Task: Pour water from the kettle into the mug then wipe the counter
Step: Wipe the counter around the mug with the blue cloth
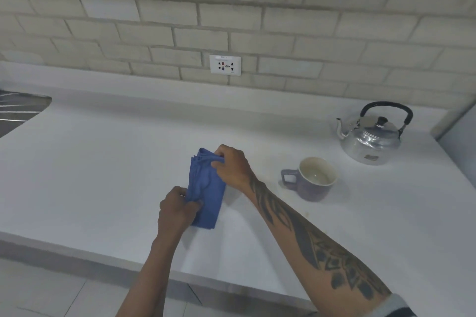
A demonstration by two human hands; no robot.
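A folded blue cloth lies on the white counter near its middle. My left hand pinches the cloth's near end. My right hand pinches its far end. To the right stands a purple mug with its handle pointing left and a pale inside; I cannot tell how much water is in it. Behind the mug, at the back right, sits a shiny metal kettle with a black handle, its spout pointing left.
A wall socket sits in the brick-tiled wall behind the counter. A metal sink drainer shows at the far left. The counter's front edge runs diagonally below my arms, with tiled floor beyond it.
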